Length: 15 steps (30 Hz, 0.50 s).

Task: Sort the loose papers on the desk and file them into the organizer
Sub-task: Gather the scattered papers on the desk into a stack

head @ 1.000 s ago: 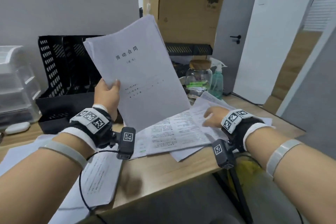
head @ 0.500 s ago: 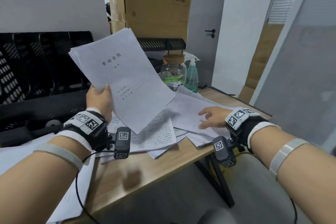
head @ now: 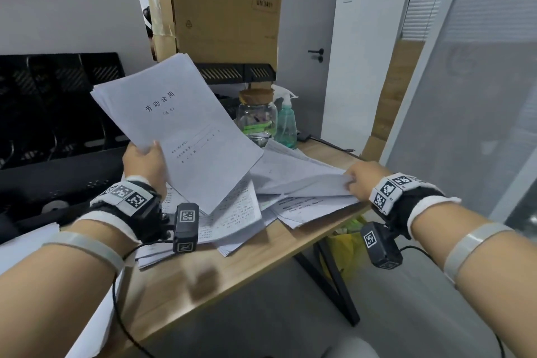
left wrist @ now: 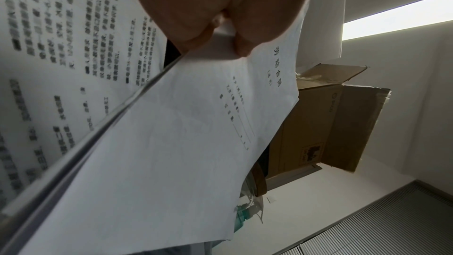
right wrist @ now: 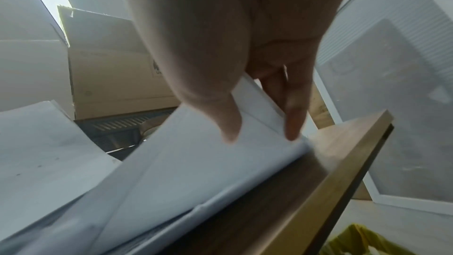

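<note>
My left hand [head: 145, 158] grips a thin stack of white sheets [head: 180, 128] by its lower left corner and holds it tilted above the desk; the top page carries a printed title. In the left wrist view the thumb and fingers pinch that stack [left wrist: 171, 143]. My right hand [head: 356, 180] pinches the right edge of a few loose papers [head: 296, 180] and lifts them off the pile on the wooden desk [head: 247, 264]. The right wrist view shows thumb and fingers [right wrist: 291, 119] on either side of the lifted sheets [right wrist: 196, 158]. The black mesh organizer [head: 55, 113] stands at the back left.
More printed papers [head: 232, 218] lie scattered under both hands. A glass jar [head: 257, 116] with a cork lid and a green spray bottle [head: 286, 122] stand behind them. A big cardboard box [head: 226, 6] sits on a black shelf. The desk's right edge is beside my right hand.
My right hand moved right to the pile's edge and went from resting flat to pinching and lifting some sheets. The head view swung right. The left hand kept its stack raised.
</note>
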Each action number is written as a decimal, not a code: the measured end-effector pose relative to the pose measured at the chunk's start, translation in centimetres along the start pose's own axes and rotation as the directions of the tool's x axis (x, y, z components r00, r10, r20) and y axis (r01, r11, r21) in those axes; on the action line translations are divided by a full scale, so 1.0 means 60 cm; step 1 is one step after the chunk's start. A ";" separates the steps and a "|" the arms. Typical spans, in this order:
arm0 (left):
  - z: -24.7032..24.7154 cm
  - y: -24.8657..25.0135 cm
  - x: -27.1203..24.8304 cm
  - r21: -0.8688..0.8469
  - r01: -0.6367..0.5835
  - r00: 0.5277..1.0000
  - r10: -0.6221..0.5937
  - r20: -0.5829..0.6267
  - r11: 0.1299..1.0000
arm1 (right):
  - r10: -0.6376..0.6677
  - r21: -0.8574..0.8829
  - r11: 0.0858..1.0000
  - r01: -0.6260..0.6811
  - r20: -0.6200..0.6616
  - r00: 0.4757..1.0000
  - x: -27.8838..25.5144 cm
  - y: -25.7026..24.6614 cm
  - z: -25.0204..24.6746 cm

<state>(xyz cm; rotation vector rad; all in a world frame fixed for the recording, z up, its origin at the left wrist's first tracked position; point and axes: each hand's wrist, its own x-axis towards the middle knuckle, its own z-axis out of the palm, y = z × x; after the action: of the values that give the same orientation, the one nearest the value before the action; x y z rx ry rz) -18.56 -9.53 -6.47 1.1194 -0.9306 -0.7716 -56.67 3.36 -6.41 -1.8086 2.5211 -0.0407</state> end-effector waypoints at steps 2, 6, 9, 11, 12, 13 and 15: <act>0.001 0.003 0.007 -0.027 0.016 1.000 -0.016 0.003 1.000 | 0.021 0.041 0.999 -0.016 -0.121 0.992 -0.003 0.015 -0.008; 0.004 0.013 0.003 -0.060 0.028 0.999 -0.029 -0.018 0.998 | 0.031 0.216 0.976 -0.012 -0.083 0.996 -0.008 0.033 -0.012; 0.006 0.014 -0.008 -0.086 0.029 0.999 -0.033 -0.039 0.996 | 0.018 0.323 0.946 0.010 -0.086 0.996 -0.020 0.035 -0.020; 0.007 0.014 -0.012 -0.103 0.038 0.998 -0.044 -0.053 0.994 | 0.001 0.396 0.918 0.034 -0.087 0.996 -0.026 0.031 -0.023; 0.008 0.015 -0.015 -0.110 0.048 0.997 -0.054 -0.052 0.993 | 0.008 0.441 0.897 0.033 -0.092 0.996 -0.025 0.031 -0.024; 0.008 0.014 -0.014 -0.108 0.056 0.996 -0.063 -0.056 0.993 | 0.025 0.483 0.875 0.033 -0.113 0.993 -0.021 0.034 -0.023; 0.004 0.017 -0.011 -0.117 0.093 0.993 -0.100 -0.057 0.989 | 0.076 0.511 0.859 0.027 -0.180 0.981 -0.018 0.038 -0.024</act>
<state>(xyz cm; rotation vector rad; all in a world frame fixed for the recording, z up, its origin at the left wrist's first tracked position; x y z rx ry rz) -18.99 -8.79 -5.58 1.0875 -0.7743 -0.8533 -58.54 5.08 -5.04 -1.6078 2.3287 -0.8441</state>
